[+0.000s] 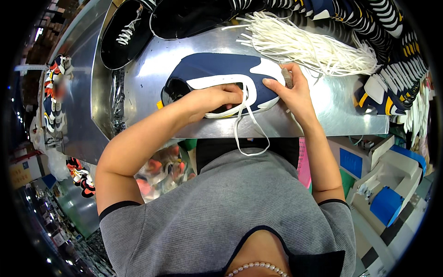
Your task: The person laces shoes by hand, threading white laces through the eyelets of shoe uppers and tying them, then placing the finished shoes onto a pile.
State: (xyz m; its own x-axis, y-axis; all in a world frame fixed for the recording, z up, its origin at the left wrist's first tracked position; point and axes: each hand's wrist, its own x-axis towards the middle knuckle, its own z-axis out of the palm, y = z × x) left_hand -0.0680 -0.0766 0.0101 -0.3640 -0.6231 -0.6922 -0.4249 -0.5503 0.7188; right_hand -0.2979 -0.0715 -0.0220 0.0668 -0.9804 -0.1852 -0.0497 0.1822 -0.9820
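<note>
A navy and white shoe upper (226, 64) lies sideways on the metal table, its toe to the right. My left hand (214, 99) reaches into its opening with curled fingers; what the tips grip there is hidden. A white shoelace (253, 115) runs from the opening beside those fingertips and hangs in a loop over the table's front edge. My right hand (297, 92) pinches the toe end, thumb on top and fingers at the far side. Something greyish (287, 77) wraps or sits at a right fingertip.
A heap of white laces (314, 48) lies behind the upper. Stacked navy, white and yellow uppers (392, 90) line the right and back. Black shoes (124, 34) stand at the back left. The metal table (341, 122) ends just before my body; a beige and blue machine (387, 194) stands lower right.
</note>
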